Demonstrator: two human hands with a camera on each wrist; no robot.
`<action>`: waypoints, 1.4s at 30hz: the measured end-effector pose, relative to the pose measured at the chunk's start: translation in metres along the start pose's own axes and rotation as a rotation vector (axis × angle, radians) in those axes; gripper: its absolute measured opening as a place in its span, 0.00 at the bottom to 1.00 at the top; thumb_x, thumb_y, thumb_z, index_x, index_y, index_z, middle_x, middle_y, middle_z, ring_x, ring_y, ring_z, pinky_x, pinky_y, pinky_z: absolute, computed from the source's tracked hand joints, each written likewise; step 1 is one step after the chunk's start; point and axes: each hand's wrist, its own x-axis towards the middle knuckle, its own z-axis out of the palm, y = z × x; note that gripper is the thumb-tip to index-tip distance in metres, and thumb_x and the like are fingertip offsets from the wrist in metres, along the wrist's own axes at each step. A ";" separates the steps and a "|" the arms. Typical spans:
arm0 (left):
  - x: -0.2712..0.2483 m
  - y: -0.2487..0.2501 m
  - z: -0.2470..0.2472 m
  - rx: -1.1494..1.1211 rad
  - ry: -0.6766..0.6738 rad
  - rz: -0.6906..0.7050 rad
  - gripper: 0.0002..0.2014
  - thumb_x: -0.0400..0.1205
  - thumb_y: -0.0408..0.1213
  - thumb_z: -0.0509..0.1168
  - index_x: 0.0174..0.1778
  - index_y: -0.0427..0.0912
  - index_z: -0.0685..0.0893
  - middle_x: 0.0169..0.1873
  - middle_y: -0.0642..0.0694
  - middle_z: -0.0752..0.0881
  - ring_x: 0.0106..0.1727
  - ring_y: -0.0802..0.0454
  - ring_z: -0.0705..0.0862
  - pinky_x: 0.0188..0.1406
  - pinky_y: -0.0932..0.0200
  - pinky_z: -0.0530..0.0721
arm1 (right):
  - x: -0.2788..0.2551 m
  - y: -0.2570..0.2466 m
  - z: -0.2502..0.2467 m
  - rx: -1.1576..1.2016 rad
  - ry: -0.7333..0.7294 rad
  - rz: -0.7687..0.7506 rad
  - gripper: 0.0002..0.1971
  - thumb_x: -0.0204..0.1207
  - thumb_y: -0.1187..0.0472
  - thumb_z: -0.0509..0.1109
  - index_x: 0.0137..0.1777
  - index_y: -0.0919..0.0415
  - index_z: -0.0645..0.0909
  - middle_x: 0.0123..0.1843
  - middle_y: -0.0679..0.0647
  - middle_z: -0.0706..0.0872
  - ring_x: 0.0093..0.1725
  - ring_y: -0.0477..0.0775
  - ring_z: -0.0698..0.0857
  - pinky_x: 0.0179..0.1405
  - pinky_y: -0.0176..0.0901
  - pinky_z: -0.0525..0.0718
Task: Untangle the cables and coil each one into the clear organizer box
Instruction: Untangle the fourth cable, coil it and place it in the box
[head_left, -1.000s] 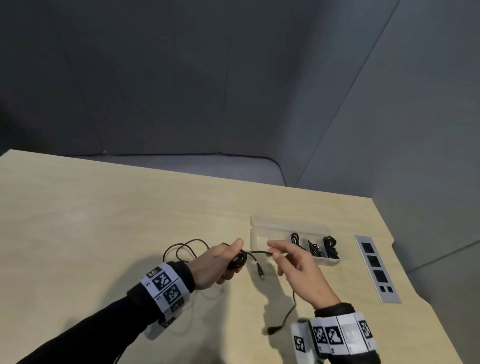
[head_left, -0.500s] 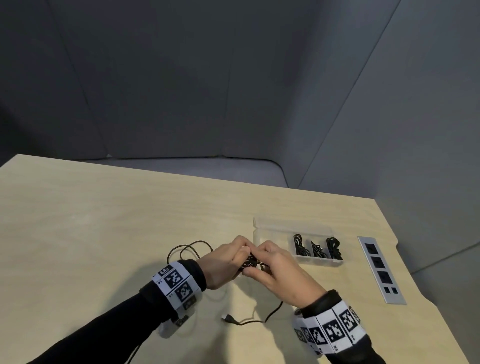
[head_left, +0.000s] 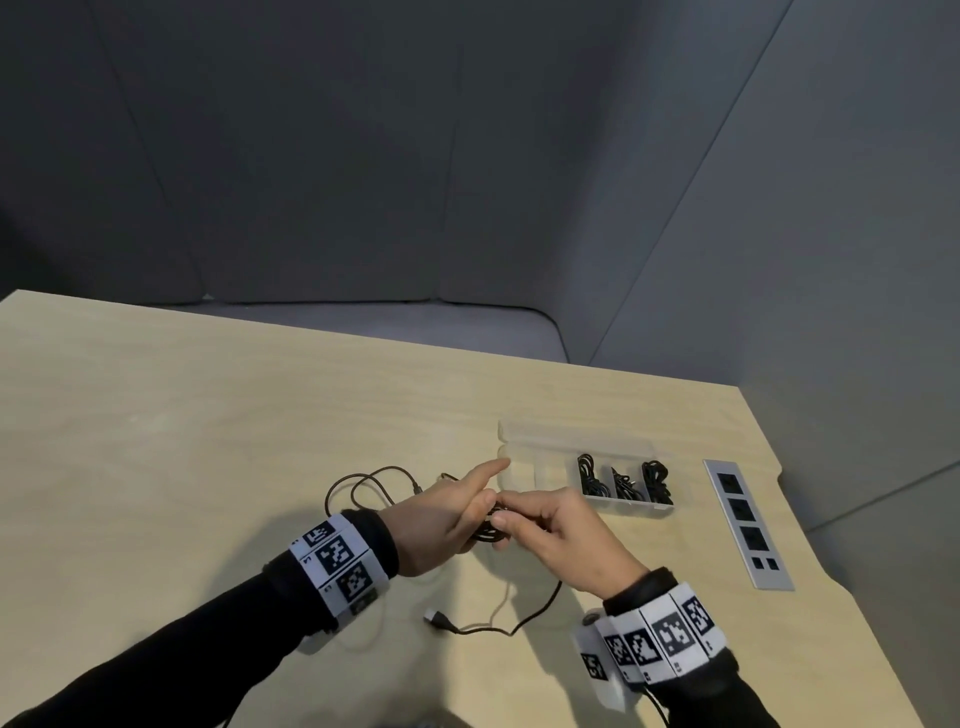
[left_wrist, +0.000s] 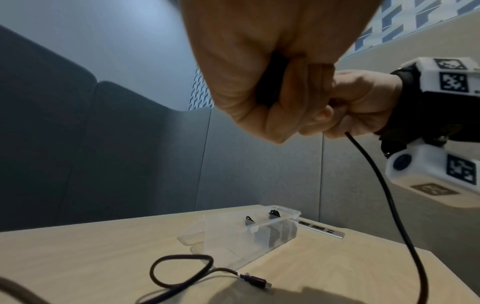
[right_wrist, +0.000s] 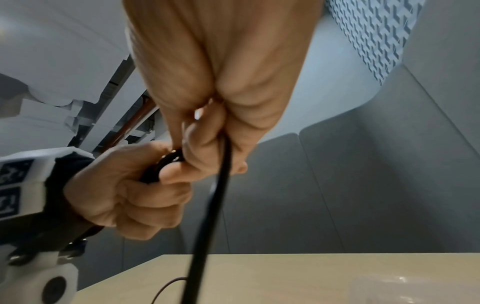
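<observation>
Overhead, the left hand (head_left: 439, 519) and right hand (head_left: 558, 535) meet at lower centre, both pinching a black cable (head_left: 488, 525) above the desk (head_left: 208, 441); the box (head_left: 571, 452) sits right of them. The left wrist view alone shows a loose plug (left_wrist: 255, 283). The right wrist view shows the coil (right_wrist: 161, 164) gripped.

Light wooden table (head_left: 208, 441) with a recessed grey socket panel (head_left: 746, 524) (four dark openings visible) near its right edge; dark grey padded wall (head_left: 363, 156) behind.

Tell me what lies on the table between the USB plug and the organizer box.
Head view: only the hands holding the cable coil above bare table.
</observation>
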 end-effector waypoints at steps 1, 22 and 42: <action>0.001 -0.001 0.001 -0.022 -0.010 -0.002 0.26 0.84 0.52 0.41 0.79 0.52 0.56 0.39 0.33 0.84 0.27 0.61 0.74 0.33 0.71 0.73 | 0.000 0.003 0.001 0.012 0.032 0.002 0.11 0.78 0.48 0.65 0.43 0.50 0.86 0.30 0.41 0.86 0.33 0.45 0.82 0.34 0.43 0.75; -0.002 -0.020 -0.006 0.567 -0.283 -0.043 0.10 0.87 0.44 0.53 0.53 0.40 0.73 0.45 0.44 0.80 0.44 0.45 0.77 0.42 0.55 0.71 | 0.005 -0.013 -0.043 -0.448 -0.188 0.039 0.08 0.77 0.60 0.67 0.53 0.53 0.85 0.41 0.42 0.83 0.37 0.39 0.77 0.40 0.33 0.73; 0.017 -0.025 -0.007 0.993 0.341 0.207 0.09 0.76 0.42 0.54 0.34 0.44 0.75 0.26 0.47 0.78 0.20 0.45 0.78 0.19 0.59 0.70 | 0.015 0.020 0.062 -0.184 0.164 0.198 0.13 0.83 0.65 0.53 0.62 0.62 0.76 0.52 0.61 0.86 0.50 0.62 0.83 0.45 0.44 0.72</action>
